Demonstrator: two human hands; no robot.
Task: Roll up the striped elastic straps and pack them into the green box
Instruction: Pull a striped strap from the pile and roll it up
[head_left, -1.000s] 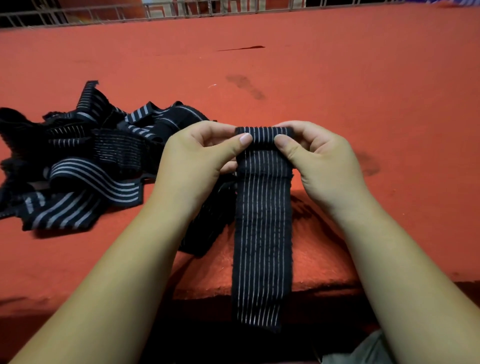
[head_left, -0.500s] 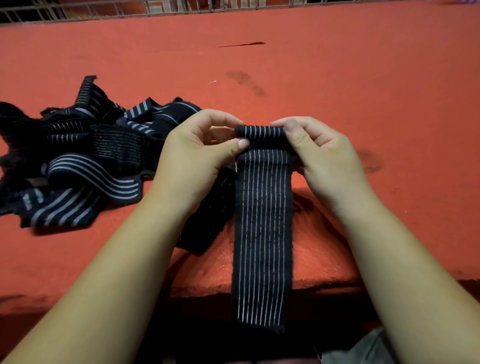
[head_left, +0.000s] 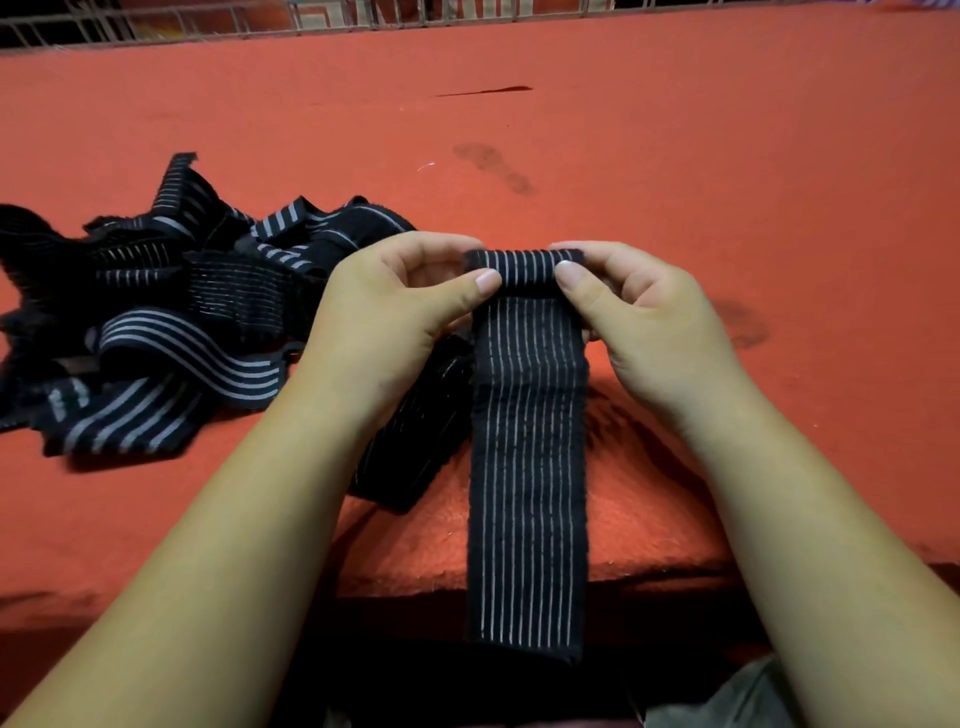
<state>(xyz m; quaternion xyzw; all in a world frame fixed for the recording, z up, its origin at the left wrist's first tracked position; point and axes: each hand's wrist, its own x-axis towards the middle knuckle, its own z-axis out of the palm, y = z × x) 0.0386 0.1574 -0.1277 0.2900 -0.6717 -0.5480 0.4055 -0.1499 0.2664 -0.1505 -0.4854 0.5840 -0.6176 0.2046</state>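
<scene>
A black elastic strap with thin pale stripes (head_left: 527, 467) lies lengthwise toward me, its near end hanging over the table's front edge. Its far end is turned into a small roll (head_left: 524, 266). My left hand (head_left: 395, 322) pinches the roll's left end between thumb and fingers. My right hand (head_left: 649, 332) pinches the right end the same way. A heap of several more black striped straps (head_left: 156, 322) lies on the left, partly under my left wrist. No green box is in view.
The table is covered in red felt (head_left: 727, 182) with a few dark stains. A metal wire rail (head_left: 208, 21) runs along the far edge. The front edge (head_left: 649, 571) drops off just before my lap.
The strap's far end has been rolled over toward me into a thicker roll. Both thumbs now sit on the roll's near side. The hanging end has drawn up slightly.
</scene>
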